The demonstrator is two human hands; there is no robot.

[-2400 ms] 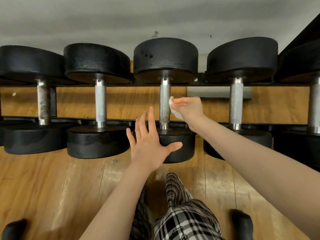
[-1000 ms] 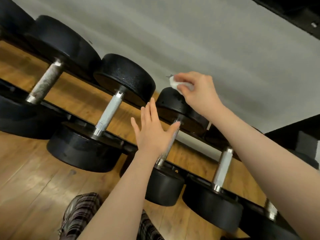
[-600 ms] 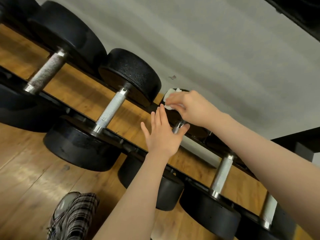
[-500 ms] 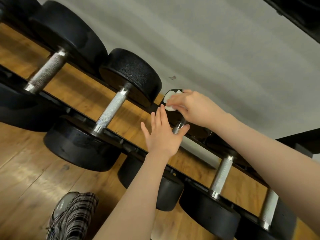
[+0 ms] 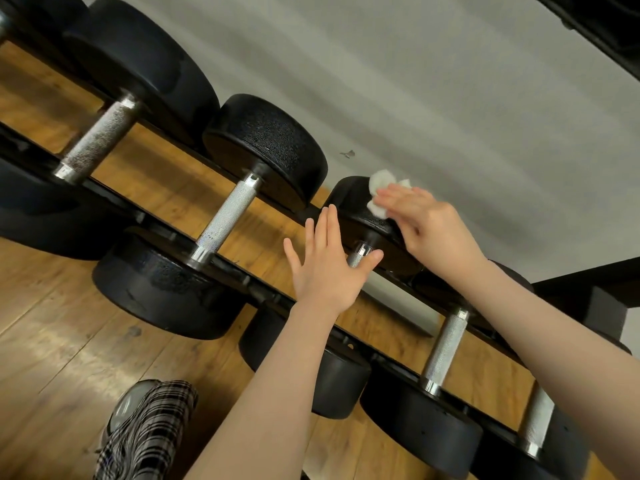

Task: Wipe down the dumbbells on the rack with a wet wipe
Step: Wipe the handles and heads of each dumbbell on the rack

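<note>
We had our right hand [image 5: 429, 230] up at centre right of the frame, fingers laid fairly flat and pressing the crumpled white wet wipe [image 5: 379, 194] onto the rounded top of the far head [image 5: 356, 209] of the middle dumbbell. The wipe bunched out past our fingertips, up and to the left; we could not tell whether the thumb was tucking it in underneath. Pressing flat like that made sense to us: it put more of the wipe on the curved black surface than a pinch would.

Our left hand [image 5: 327, 268] sat at the centre of the frame, fingers straight and close together, thumb spread out towards the knurled handle [image 5: 358, 254], gripping nothing. We judged it was hovering there for balance or ready to steady the weight; whether the thumb touched the handle was not clear. The dumbbells lay across the black rack [image 5: 145, 216], which ran diagonally from upper left to lower right, handles bridging the two rails, so each head was reachable from above. A plaid trouser leg [image 5: 149, 431] showed at the bottom left over the wooden floor [image 5: 52, 341].

Against half a second before, the wipe had climbed from the near-left face of that head to its crown, and our fingers had opened flatter over it. The left hand had hardly budged.
</note>
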